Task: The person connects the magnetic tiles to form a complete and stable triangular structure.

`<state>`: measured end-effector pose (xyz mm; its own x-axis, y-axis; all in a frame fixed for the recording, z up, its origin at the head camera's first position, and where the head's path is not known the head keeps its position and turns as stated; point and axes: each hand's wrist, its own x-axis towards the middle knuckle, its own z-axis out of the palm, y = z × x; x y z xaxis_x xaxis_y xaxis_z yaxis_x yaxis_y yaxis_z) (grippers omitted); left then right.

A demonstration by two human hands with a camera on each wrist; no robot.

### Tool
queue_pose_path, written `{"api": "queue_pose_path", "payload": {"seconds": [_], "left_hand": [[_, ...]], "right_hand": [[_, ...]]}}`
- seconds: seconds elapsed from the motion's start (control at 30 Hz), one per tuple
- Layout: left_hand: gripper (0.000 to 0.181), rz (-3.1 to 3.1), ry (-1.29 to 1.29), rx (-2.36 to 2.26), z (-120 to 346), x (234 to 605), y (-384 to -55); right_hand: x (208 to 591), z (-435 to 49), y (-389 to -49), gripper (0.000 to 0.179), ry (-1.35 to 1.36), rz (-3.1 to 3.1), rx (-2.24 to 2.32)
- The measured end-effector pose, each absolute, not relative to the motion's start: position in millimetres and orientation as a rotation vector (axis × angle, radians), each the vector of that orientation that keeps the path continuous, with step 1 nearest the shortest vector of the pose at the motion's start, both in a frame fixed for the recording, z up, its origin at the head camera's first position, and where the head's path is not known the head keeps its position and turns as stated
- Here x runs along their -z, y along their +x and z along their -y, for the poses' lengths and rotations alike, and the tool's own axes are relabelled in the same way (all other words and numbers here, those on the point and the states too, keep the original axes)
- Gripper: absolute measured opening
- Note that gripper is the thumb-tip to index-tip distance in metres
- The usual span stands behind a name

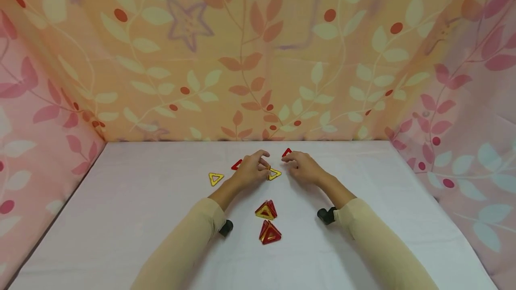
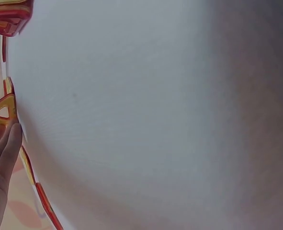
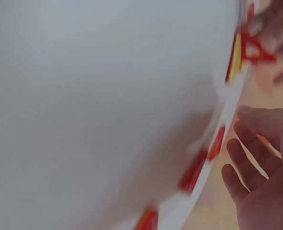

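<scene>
My left hand (image 1: 251,169) pinches a triangular building tile (image 3: 260,59), seen edge-on and upright in the head view. It looks red in the right wrist view; a yellow frame (image 2: 10,108) shows at the same fingers in the left wrist view. A yellow triangular tile (image 1: 276,174) lies flat against the upright one's foot. My right hand (image 1: 306,167) has loosely bent, spread fingers with nothing between them. Its fingertips are beside a red triangular tile (image 1: 286,151) at the back, which the hand partly covers.
Two small pyramids of red and yellow tiles, a farther one (image 1: 266,211) and a nearer one (image 1: 270,232), stand between the forearms. Left of the left hand lie a yellow tile (image 1: 216,179) and a partly hidden red tile (image 1: 236,164). Patterned cloth (image 1: 242,79) hangs behind the table.
</scene>
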<state>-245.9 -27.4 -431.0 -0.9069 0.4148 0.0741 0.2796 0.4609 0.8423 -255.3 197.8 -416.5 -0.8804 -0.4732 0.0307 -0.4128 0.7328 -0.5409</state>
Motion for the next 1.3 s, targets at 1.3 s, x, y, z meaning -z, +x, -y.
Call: {"api": "queue_pose_path", "payload": {"seconds": [1.3], "left_hand": [[0.046,-2.57,0.523,-1.426,27,432,-244]], "right_hand": [[426,-230,-267,0.034,-0.555,-2.853,0.685]]}}
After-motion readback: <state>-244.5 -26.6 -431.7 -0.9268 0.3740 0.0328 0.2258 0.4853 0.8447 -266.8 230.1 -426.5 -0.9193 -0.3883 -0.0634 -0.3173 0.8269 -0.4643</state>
